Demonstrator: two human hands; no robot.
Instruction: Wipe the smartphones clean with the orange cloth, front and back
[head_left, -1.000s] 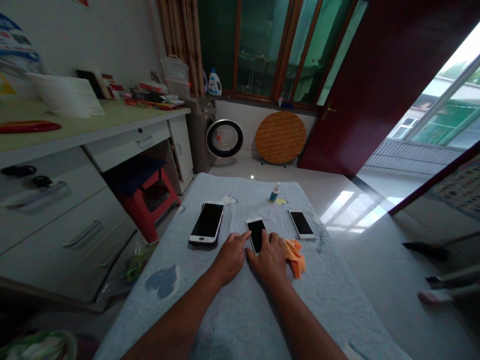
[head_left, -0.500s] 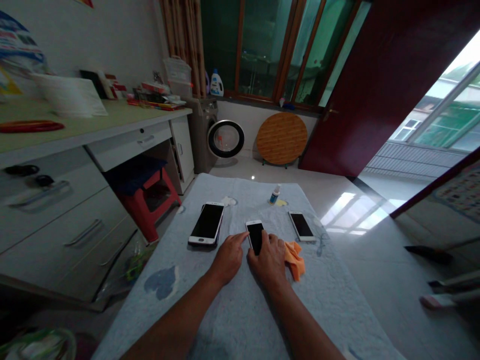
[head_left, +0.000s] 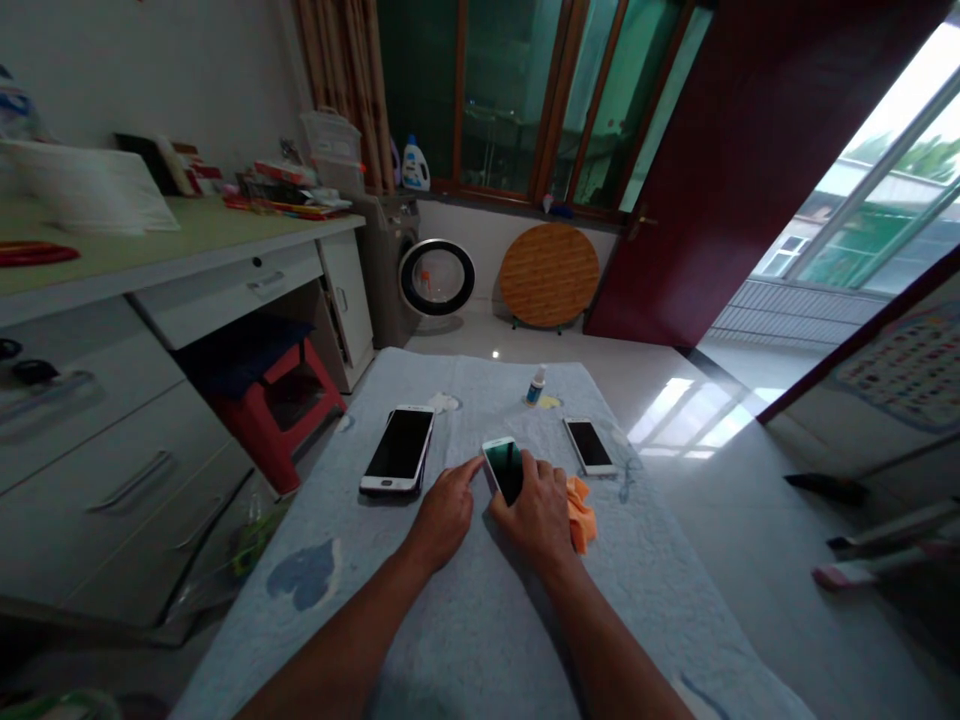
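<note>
A small white phone [head_left: 501, 462] with a dark screen lies in the middle of a pale blue cloth-covered table [head_left: 480, 620]. My right hand [head_left: 536, 512] covers its near end, fingers curled round it, and the screen catches a green reflection. My left hand [head_left: 442, 510] rests flat on the cloth, its forefinger stretched out against the phone's left edge. An orange cloth [head_left: 582, 512] is bunched against the outer side of my right hand. A larger white phone [head_left: 397, 462] lies to the left and a slim phone [head_left: 589, 445] to the right. A small spray bottle [head_left: 535, 385] stands at the far edge.
White desk drawers [head_left: 112, 450] and a red stool [head_left: 277, 400] stand to the left of the table. A washing machine [head_left: 435, 278] and a round wooden board [head_left: 549, 275] stand by the far wall. Broom handles [head_left: 885, 560] lie on the floor at the right.
The middle phone has tipped slightly under my right hand and now reflects green. My left forefinger stays at its edge. The view has shifted a little to the right.
</note>
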